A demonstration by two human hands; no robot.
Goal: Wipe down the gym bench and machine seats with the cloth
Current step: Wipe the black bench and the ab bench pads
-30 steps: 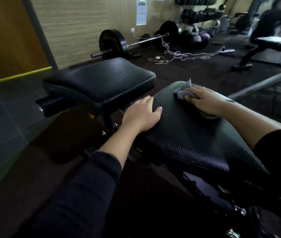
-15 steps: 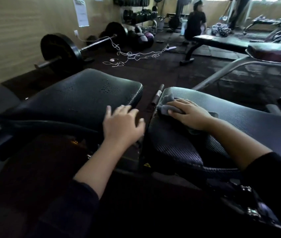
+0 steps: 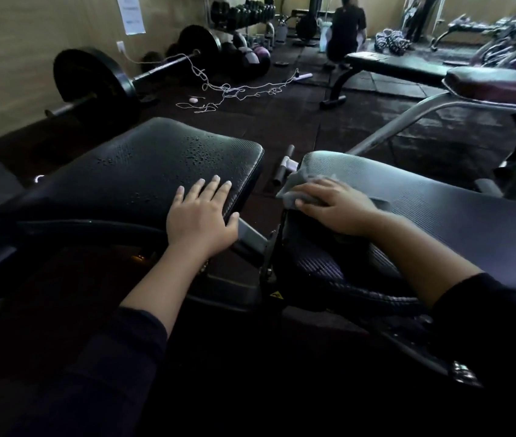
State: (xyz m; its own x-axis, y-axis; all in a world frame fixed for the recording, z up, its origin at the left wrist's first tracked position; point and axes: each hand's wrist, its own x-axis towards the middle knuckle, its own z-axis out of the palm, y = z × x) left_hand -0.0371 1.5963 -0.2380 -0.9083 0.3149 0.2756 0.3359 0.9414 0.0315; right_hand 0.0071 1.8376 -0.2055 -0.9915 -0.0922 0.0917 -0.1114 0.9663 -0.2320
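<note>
Two black padded bench sections lie in front of me. The left seat pad (image 3: 130, 171) carries small droplets on its top. My left hand (image 3: 201, 216) rests flat on its near right corner, fingers straight. The long bench pad (image 3: 439, 209) runs to the right. My right hand (image 3: 337, 205) presses a grey cloth (image 3: 300, 187) onto the pad's left end, fingers spread over it. Part of the cloth is hidden under my palm.
A loaded barbell (image 3: 92, 77) and a tangled white cord (image 3: 228, 89) lie on the dark floor beyond. Another flat bench (image 3: 401, 66) and a maroon pad (image 3: 499, 82) on a metal frame stand at right. A person (image 3: 346, 26) crouches by the dumbbell rack (image 3: 244, 12).
My left hand has shifted from the long bench pad onto the left seat pad. My right hand has slid the cloth toward the pad's left end. The view has swung right.
</note>
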